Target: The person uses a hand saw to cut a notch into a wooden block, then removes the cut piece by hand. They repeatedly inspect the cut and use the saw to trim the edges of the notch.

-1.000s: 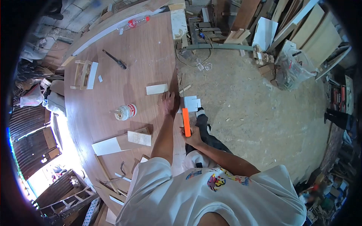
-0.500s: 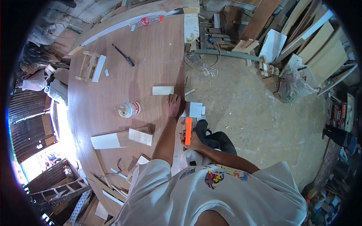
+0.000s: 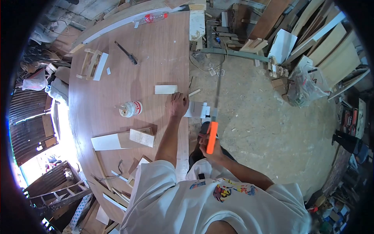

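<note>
My right hand [image 3: 210, 150] grips the orange handle of a hand saw [image 3: 212, 136]. Its thin blade runs up and away over the floor, blurred. My left hand [image 3: 178, 104] presses down at the right edge of the brown table [image 3: 128, 46], on a white panel piece [image 3: 196, 110] that sticks out past the edge. A small pale wooden strip [image 3: 166, 89] lies just beyond the left hand. A white glue jar [image 3: 130, 109] stands to the left of that hand.
A pale board and a small wooden block [image 3: 140, 137] lie on the table near my left arm. A little wooden frame [image 3: 92, 64], a screwdriver [image 3: 126, 53] and a plastic bottle [image 3: 152, 17] lie farther off. Boards and a plastic bag [image 3: 304, 82] crowd the dusty floor at right.
My right hand has swung the saw out to the right, away from the table edge, and its blade now shows. My left hand stays at the table edge.
</note>
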Demonstrator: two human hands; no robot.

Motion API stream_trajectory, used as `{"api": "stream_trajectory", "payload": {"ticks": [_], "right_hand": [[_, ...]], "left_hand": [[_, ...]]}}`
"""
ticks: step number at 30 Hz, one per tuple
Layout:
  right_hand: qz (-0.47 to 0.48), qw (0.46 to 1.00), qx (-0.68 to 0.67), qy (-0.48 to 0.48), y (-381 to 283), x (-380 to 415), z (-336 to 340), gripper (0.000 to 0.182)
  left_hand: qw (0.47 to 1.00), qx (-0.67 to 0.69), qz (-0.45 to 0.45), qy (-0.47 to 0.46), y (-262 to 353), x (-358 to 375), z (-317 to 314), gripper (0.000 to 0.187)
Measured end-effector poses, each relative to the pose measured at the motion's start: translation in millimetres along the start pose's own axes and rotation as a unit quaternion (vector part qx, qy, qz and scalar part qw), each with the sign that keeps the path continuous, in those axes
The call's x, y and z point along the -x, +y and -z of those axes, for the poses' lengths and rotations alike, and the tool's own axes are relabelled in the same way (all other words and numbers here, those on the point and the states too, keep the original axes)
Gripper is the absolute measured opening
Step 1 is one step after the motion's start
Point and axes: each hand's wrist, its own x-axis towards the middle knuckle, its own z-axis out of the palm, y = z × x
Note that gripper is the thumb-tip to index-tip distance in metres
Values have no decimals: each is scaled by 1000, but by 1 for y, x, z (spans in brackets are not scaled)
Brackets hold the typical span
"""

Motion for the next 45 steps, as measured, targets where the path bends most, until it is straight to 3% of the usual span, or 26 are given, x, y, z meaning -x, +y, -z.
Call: {"api": "stream_trajectory", "payload": {"ticks": [1,2,5,7,8,10,12,13,14,16,17,21,23,27,29,30,32,35,38,42,45], "right_hand": [[1,1000,0,-21,-1,3,12,23],[-42,998,-42,3,-4,9,27,19],[-37,997,68,3,2,7,71,12],[-280,948,144,-52,-24,-19,90,17],[-274,949,147,-49,-24,-33,92,17],[-360,933,-5,22,-13,-51,89,21],[-355,934,-10,44,13,-73,81,18],[-357,932,-13,65,28,-78,76,17],[-354,933,-16,63,42,-81,70,17],[-360,913,-156,115,63,-95,58,35],[-383,901,-187,83,72,-100,55,47],[-382,894,-227,53,61,-111,36,40],[-378,896,-229,42,61,-114,35,39],[-351,913,-198,62,64,-112,54,33],[-345,920,-175,59,73,-110,74,31],[-339,927,-153,54,76,-109,84,29],[-339,928,-136,74,74,-105,100,25],[-319,931,-139,114,65,-106,118,15],[-318,930,-163,90,41,-96,132,12],[-322,932,-146,85,27,-79,134,8],[-338,928,-137,79,7,-64,127,9]], "left_hand": [[1000,17,0,1,0,-1,0,10],[999,33,1,0,0,1,2,10],[998,58,-1,4,-3,-1,2,12],[997,77,-12,2,-11,-5,7,14],[994,100,-23,-20,-15,-4,8,19],[991,125,-34,-44,-11,7,12,24],[992,81,-77,-65,-10,10,20,33],[987,66,-77,-126,-12,12,22,48],[987,62,-78,-125,-11,15,29,48],[969,19,-98,-224,-4,17,46,75],[963,12,-91,-253,-2,19,53,90],[967,-54,-89,-231,-7,26,57,88],[963,-50,-12,-264,-3,25,53,87],[951,-106,-22,-290,29,-4,75,82],[929,-223,-127,-267,44,-22,80,74],[930,-221,-126,-267,42,-30,75,74],[882,-298,-213,-296,37,-37,59,68],[858,-327,-221,-329,46,-55,54,63],[896,-286,-166,-298,57,-49,61,66],[873,-332,-166,-316,43,-41,49,75],[915,-267,-129,-272,47,-18,54,78]]}}
